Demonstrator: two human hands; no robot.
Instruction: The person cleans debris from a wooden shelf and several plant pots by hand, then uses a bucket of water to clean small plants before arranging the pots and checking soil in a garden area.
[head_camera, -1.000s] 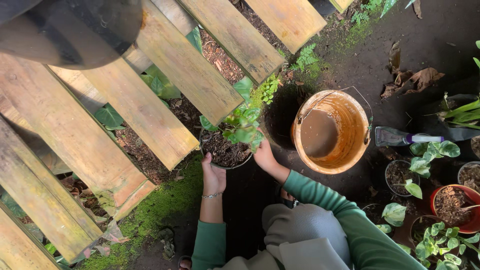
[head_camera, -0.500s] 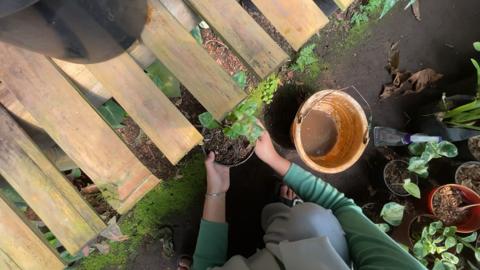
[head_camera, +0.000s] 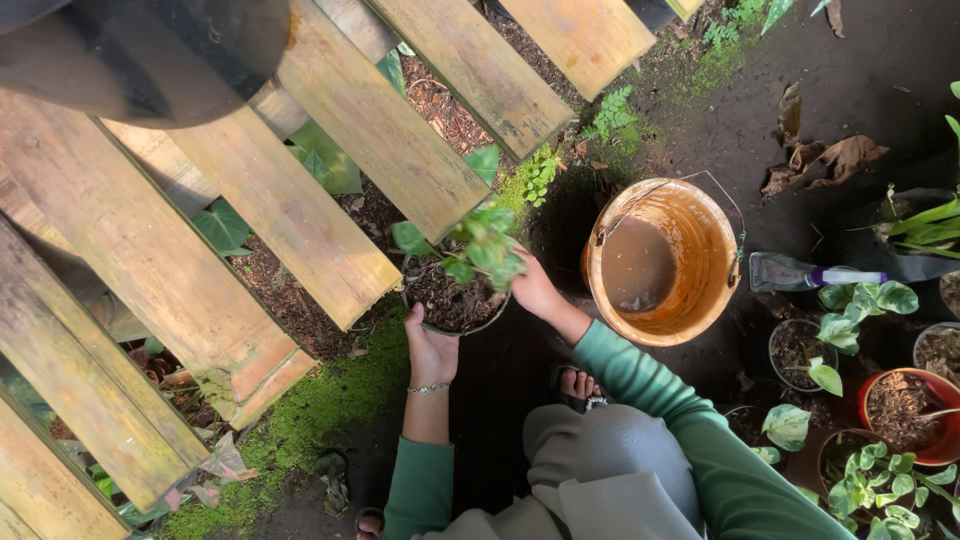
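A small dark pot filled with soil holds a leafy green plant. Both my hands grip the pot: my left hand cups its near rim from below, and my right hand holds its right side. The pot hangs at the edge of slanted wooden planks. Both sleeves are green, and a thin bracelet sits on my left wrist. My knees and a sandalled foot show beneath.
An orange bucket with muddy water stands right of the pot. A trowel with a purple handle lies beside it. Several small potted plants crowd the lower right. Moss and dark soil cover the ground.
The pot and both my hands have shifted slightly toward the planks and up in the view; the grip on the pot is unchanged.
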